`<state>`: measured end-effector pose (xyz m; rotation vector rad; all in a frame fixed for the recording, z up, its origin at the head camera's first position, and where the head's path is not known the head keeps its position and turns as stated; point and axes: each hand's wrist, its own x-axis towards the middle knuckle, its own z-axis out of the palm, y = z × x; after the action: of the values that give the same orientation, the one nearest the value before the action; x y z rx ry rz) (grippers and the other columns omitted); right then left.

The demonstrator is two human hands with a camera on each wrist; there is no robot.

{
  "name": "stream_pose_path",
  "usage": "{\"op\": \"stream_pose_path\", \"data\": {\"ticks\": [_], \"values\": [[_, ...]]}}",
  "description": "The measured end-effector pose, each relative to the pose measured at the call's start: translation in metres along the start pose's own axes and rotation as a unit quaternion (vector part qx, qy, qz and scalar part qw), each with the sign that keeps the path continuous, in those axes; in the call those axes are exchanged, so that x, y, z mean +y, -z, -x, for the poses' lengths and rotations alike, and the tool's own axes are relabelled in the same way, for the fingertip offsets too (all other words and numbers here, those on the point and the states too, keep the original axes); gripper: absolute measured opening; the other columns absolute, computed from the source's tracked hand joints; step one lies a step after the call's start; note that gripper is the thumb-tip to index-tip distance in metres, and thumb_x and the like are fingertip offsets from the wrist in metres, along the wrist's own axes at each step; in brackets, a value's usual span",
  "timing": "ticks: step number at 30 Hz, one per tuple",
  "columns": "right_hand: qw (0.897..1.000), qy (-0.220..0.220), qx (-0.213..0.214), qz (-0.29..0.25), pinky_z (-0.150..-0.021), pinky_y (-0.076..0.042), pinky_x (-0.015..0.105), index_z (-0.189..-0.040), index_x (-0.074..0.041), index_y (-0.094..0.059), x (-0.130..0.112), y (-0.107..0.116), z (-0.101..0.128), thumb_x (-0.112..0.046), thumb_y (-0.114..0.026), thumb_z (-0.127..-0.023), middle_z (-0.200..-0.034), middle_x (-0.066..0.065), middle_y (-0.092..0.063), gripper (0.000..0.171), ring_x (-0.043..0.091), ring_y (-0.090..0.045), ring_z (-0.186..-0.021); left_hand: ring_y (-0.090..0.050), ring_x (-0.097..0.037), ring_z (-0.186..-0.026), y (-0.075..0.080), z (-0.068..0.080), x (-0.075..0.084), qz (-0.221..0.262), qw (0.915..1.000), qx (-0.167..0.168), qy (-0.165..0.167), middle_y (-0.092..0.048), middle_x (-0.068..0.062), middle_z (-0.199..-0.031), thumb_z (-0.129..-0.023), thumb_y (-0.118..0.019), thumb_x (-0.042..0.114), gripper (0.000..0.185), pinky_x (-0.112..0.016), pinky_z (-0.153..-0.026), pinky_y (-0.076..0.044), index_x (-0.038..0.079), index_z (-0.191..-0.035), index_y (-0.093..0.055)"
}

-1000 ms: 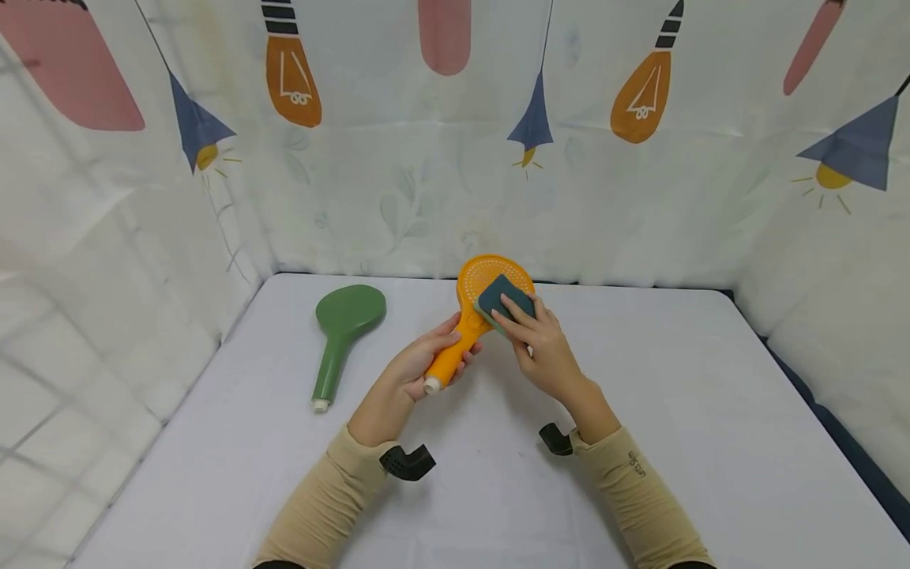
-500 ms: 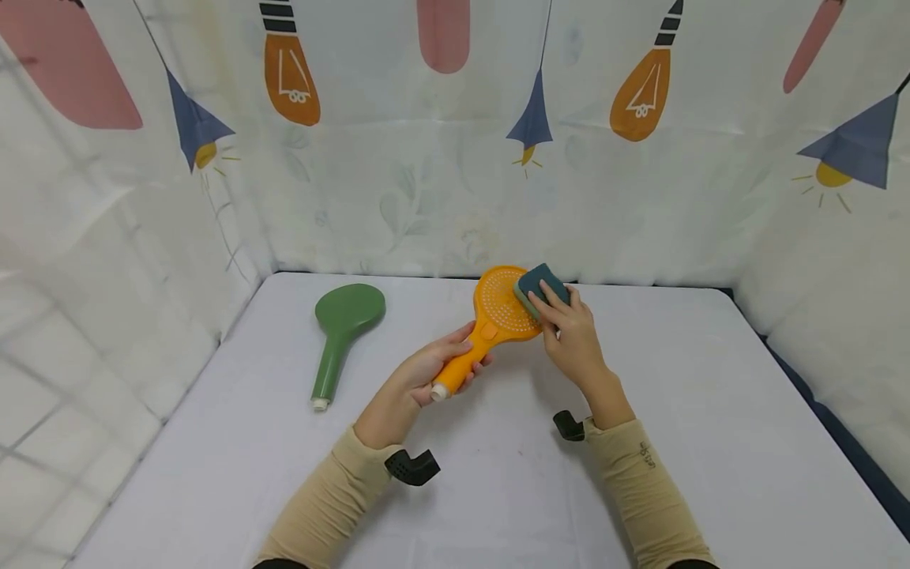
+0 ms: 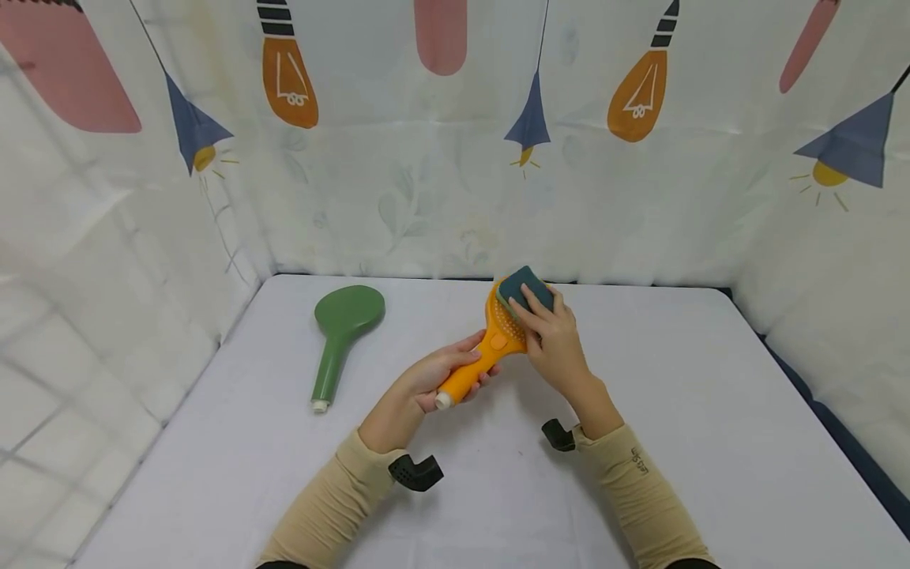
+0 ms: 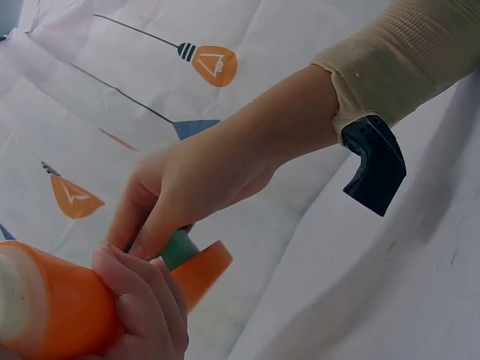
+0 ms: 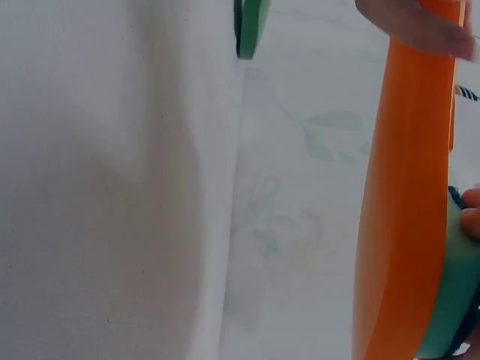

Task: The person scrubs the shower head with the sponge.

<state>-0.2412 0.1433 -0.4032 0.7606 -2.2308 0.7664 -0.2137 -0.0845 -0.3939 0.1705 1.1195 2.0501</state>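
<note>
My left hand (image 3: 444, 370) grips the handle of an orange shower head (image 3: 498, 338), which is held up over the table, its dotted spray face turned upward. In the right hand (image 3: 558, 344) is a sponge (image 3: 528, 291), dark teal on top and lighter green below. The sponge lies against the upper part of the spray face and covers much of it. Seen from the right wrist, the green layer of the sponge (image 5: 451, 289) meets the orange rim. A green shower head (image 3: 344, 332) with a white connector lies on the table to the left of both hands.
A white cloth covers the table (image 3: 675, 442). Behind it and at both sides hang pale curtains (image 3: 398, 174) printed with bulbs and lamps. Each wrist carries a black camera mount (image 3: 416, 472).
The sponge has moved across the spray face, out to the right edge and then back left over its upper part. The orange shower head has shifted right and slightly nearer.
</note>
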Motion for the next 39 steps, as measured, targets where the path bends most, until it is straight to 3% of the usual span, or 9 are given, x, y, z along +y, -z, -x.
{"op": "stream_pose_path", "data": {"ticks": [7,10,17,22,25,33,39], "values": [[0.997,0.039,-0.057,-0.031,-0.109,-0.029,0.071,-0.131,-0.004,-0.070,-0.018,-0.001,0.001,0.011,-0.068,-0.090,-0.143,0.020,-0.056,0.044,0.066,-0.037,-0.133,-0.058,-0.005,-0.074,0.001,0.000,-0.001,-0.005,0.9999,-0.011,-0.003,-0.058,-0.010,-0.107,-0.113,-0.031,0.013,0.056,-0.013,-0.064,-0.054,0.018,-0.166,-0.016],[0.997,0.039,-0.056,-0.036,-0.109,-0.030,0.071,-0.131,-0.004,-0.070,-0.015,0.003,0.000,0.011,-0.069,-0.090,-0.143,0.020,-0.056,0.043,0.065,-0.036,-0.133,-0.058,-0.005,-0.074,0.000,0.000,-0.002,-0.007,0.9999,-0.015,0.000,-0.058,-0.010,-0.108,-0.113,-0.031,0.013,0.056,-0.014,-0.065,-0.054,0.017,-0.166,-0.016],[1.000,-0.014,-0.015,-0.006,-0.104,-0.036,0.071,-0.130,0.001,-0.069,0.010,0.013,0.000,0.010,-0.068,-0.091,-0.142,0.024,-0.055,0.040,0.060,-0.042,-0.132,-0.058,-0.005,-0.074,-0.003,-0.002,-0.005,-0.021,0.9997,-0.010,0.011,-0.059,-0.012,-0.110,-0.112,-0.033,0.012,0.056,-0.014,-0.065,-0.054,0.016,-0.166,-0.017],[0.998,-0.067,0.006,0.012,-0.105,-0.032,0.074,-0.130,0.001,-0.068,0.024,0.021,0.001,0.012,-0.064,-0.091,-0.144,0.024,-0.052,0.041,0.063,-0.039,-0.131,-0.059,-0.006,-0.075,-0.003,0.000,-0.004,-0.015,0.9998,-0.016,0.005,-0.060,-0.012,-0.109,-0.112,-0.033,0.012,0.056,-0.015,-0.066,-0.054,0.017,-0.166,-0.017],[0.997,-0.073,0.010,0.006,-0.106,-0.031,0.073,-0.131,0.001,-0.068,0.023,0.022,0.000,0.012,-0.063,-0.092,-0.144,0.025,-0.052,0.040,0.063,-0.038,-0.132,-0.059,-0.005,-0.074,-0.002,0.001,-0.003,-0.006,0.9999,-0.014,-0.002,-0.062,-0.011,-0.108,-0.112,-0.033,0.012,0.057,-0.015,-0.065,-0.055,0.018,-0.166,-0.016],[0.997,-0.026,-0.073,-0.002,-0.102,-0.038,0.069,-0.132,-0.003,-0.069,-0.008,0.007,0.000,0.010,-0.065,-0.092,-0.145,0.021,-0.054,0.043,0.063,-0.036,-0.135,-0.058,-0.005,-0.072,-0.002,-0.001,-0.002,0.023,0.9992,0.032,-0.011,-0.059,-0.011,-0.105,-0.113,-0.034,0.013,0.058,-0.015,-0.064,-0.054,0.020,-0.166,-0.013],[0.993,0.006,-0.110,-0.040,-0.106,-0.032,0.073,-0.133,-0.004,-0.069,-0.019,0.010,-0.001,0.010,-0.067,-0.092,-0.145,0.019,-0.055,0.044,0.064,-0.035,-0.135,-0.057,-0.006,-0.072,-0.003,0.001,0.003,0.027,0.9982,0.050,-0.017,-0.057,-0.011,-0.107,-0.113,-0.035,0.015,0.057,-0.015,-0.063,-0.054,0.021,-0.166,-0.016]]}}
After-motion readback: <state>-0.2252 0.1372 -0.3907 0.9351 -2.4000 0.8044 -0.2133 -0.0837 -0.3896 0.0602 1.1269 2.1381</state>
